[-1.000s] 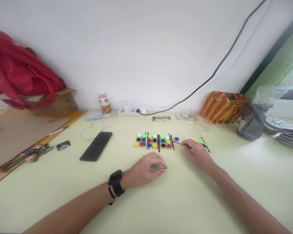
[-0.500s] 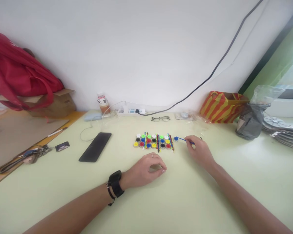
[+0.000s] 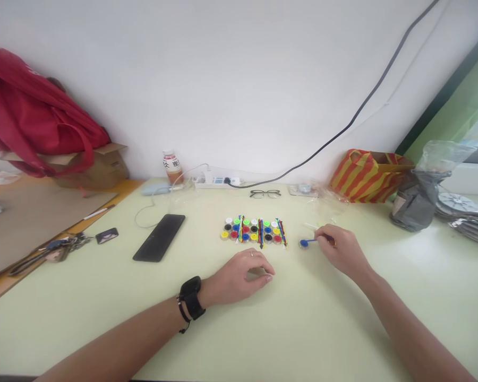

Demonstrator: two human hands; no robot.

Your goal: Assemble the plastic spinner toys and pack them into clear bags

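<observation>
Between its thumb and fingers, my right hand point(image 3: 342, 249) pinches a thin blue stick point(image 3: 310, 241). The stick's far end meets a small round blue piece point(image 3: 304, 243) low over or on the table; whether they are joined, I cannot tell. Something dark reddish shows at the curled fingers. My left hand point(image 3: 239, 276) rests on the table with fingers curled, thumb and index tips nearly touching, nothing visible in them. In front of it sit rows of small round coloured pots point(image 3: 254, 229), with bundles of thin coloured sticks point(image 3: 261, 233) lying among them.
A black phone point(image 3: 159, 237) lies left of the pots. Behind are glasses point(image 3: 265, 194), a power strip point(image 3: 217, 183) and a bottle point(image 3: 172, 167). A striped bag point(image 3: 366, 178) and a grey bag point(image 3: 412, 204) stand at the right. Keys point(image 3: 66, 246) lie at the left edge.
My right hand has moved right and slightly nearer, and the blue stick and round blue piece have shifted with it, away from the pots. My left hand stays put. The view has shifted slightly.
</observation>
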